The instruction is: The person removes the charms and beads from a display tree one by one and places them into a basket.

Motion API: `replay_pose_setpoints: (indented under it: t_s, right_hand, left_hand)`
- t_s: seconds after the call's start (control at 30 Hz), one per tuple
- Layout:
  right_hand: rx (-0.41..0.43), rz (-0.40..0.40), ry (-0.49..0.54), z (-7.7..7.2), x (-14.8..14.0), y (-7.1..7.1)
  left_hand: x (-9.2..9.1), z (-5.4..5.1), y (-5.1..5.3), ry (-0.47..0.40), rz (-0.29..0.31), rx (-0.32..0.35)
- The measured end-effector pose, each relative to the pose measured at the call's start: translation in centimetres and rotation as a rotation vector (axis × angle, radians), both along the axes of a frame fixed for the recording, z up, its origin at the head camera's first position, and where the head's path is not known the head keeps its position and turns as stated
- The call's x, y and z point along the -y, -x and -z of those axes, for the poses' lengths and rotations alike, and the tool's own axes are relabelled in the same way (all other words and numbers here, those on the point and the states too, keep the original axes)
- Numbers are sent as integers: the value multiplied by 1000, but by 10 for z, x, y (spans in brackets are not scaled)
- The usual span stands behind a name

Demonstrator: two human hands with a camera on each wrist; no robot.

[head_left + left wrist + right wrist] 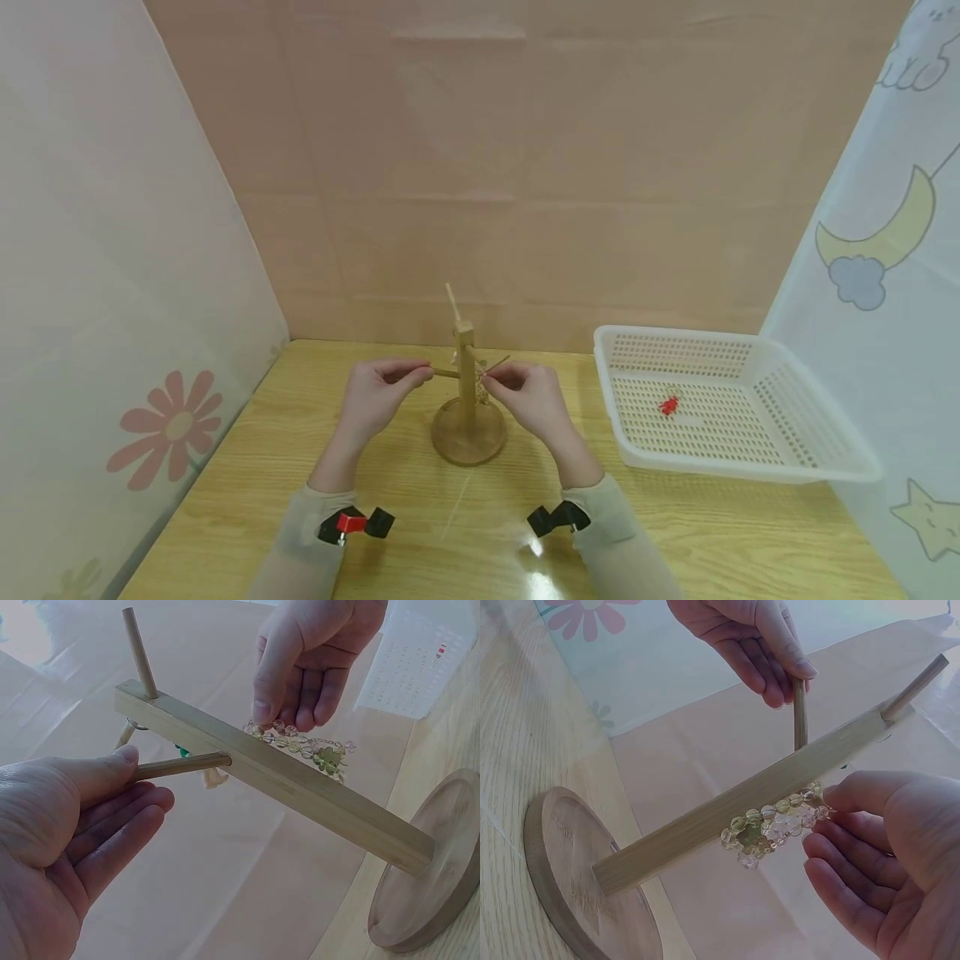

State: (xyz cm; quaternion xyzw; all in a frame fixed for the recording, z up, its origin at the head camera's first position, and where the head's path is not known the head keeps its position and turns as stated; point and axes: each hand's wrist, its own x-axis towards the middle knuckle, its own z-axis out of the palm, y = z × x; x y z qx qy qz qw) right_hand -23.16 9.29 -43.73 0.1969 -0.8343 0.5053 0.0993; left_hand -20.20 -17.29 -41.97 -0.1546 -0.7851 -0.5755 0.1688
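Left grip: pinching wooden peg, nine o'clock of stand post; best held steady.
Right grip: pinching beaded bracelet, three o'clock of stand post.
Bracelet handling: likely snags; ease gently, untwisted.

Left sleeve cut off, tiny red item unclear

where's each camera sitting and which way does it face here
Head: on the head, facing forward and down at the wooden stand; left hand, right hand and both sleeves show.
Left wrist: worn there, facing the peg the left hand pinches; both hands show.
Right wrist: worn there, facing the bead string the right hand holds; both hands show.
Both wrist views share the stand and bead string.
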Motion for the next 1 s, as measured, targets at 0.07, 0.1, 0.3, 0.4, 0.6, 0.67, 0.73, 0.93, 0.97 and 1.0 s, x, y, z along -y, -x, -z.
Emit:
replay_pose_setpoints:
  t_s: [0.07,0.1,0.3,0.4,0.6,0.67,0.73,0.93,0.97,1.0]
  right_hand:
    - [-6,1,6,0,-1,0]
    - [-10,3,8,0,-1,1]
    - [-25,23,13,-1,-4,1]
    - [-23,36,22,-3,-5,1]
    - [-1,44,49,-7,-8,2]
    - [1,42,63,-7,-9,2]
    - [-1,43,77,-8,-10,2]
    - [-12,59,110,-6,-11,3]
    - [-18,62,115,-6,-11,4]
    - [-24,65,121,-6,-12,4]
  left_hand:
    - [0,0,0,0,1,-4]
    - [0,0,0,3,0,-6]
    - [0,2,1,7,-3,-6]
    - [1,2,1,12,-9,-3]
    - [1,1,1,20,-16,9]
    - [1,1,1,21,-19,12]
    - [1,1,1,21,-20,13]
    - [1,1,2,28,-12,-8]
    - [1,1,2,30,-9,-14]
    - [0,1,2,31,-6,-18]
